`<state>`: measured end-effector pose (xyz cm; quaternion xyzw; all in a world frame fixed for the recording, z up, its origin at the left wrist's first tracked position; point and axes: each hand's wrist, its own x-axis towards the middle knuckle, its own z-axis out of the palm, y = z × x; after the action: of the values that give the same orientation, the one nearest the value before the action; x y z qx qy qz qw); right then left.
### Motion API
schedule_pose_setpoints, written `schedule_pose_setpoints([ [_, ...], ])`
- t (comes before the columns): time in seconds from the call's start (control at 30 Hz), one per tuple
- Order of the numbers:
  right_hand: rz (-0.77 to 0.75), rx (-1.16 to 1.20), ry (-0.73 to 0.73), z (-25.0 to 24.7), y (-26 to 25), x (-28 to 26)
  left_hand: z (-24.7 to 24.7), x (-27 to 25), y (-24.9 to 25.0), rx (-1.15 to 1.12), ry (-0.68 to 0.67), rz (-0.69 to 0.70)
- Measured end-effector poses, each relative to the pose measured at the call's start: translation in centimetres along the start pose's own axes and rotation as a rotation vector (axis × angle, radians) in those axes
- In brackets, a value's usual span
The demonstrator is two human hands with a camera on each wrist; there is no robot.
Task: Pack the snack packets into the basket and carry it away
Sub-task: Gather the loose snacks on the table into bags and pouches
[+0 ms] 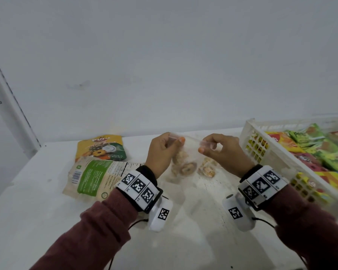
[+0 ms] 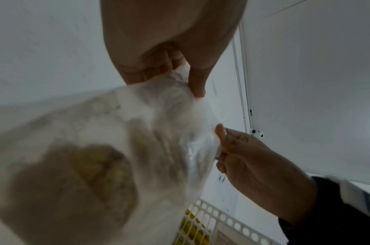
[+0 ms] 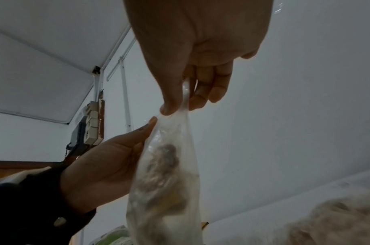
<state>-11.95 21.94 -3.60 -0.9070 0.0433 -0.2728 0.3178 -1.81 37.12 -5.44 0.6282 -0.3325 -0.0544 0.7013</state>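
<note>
A clear plastic snack bag [image 1: 183,162] with brown round snacks hangs over the white table [image 1: 47,221]. My left hand [image 1: 174,140] pinches its top left corner and my right hand [image 1: 205,145] pinches its top right corner. The left wrist view shows the bag [image 2: 158,124] blurred below the left hand [image 2: 192,79], with the right hand [image 2: 221,145] opposite. Seen edge-on from the right wrist, the bag [image 3: 165,165] dangles from the right hand [image 3: 179,106]. The white basket [image 1: 261,137] stands at the right, filled with colourful packets [image 1: 320,149].
A yellow pineapple pouch [image 1: 101,147] and a beige-and-green packet [image 1: 94,176] lie on the table to the left of my hands. More snacks [image 1: 207,169] show under my right hand; I cannot tell whether they belong to the held bag. A wall closes the back.
</note>
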Motion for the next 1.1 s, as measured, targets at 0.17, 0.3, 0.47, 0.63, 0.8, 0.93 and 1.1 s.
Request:
schedule_pose_setpoints([
  [0.17, -0.016, -0.001, 0.103, -0.1, -0.2, -1.3, 0.3, -0.5, 0.3, -0.052, -0.118, -0.034],
  [0.3, 0.012, 0.080, 0.186, -0.7, 0.0, -2.7, 0.8, -1.1, -0.2, -0.075, -0.186, -0.035],
  [0.47, 0.125, 0.095, 0.176, -1.6, 0.3, -4.9, 2.4, -1.7, -0.5, -0.099, -0.168, -0.050],
  [0.63, 0.238, 0.162, 0.202, -3.3, 0.4, -7.3, 5.3, -3.0, -0.6, -0.104, -0.192, -0.110],
  [0.8, 0.430, 0.094, 0.190, -6.4, 0.6, -9.1, 9.6, -4.7, -0.3, -0.142, -0.281, -0.410],
  [0.93, 0.585, -0.074, 0.131, -8.8, 2.7, -9.2, 13.7, -4.9, -0.2, -0.176, -0.485, -0.638],
  [1.1, 0.733, -0.347, -0.171, -9.6, 4.8, -9.9, 16.7, -5.0, -1.3, 0.500, -0.615, -0.572],
])
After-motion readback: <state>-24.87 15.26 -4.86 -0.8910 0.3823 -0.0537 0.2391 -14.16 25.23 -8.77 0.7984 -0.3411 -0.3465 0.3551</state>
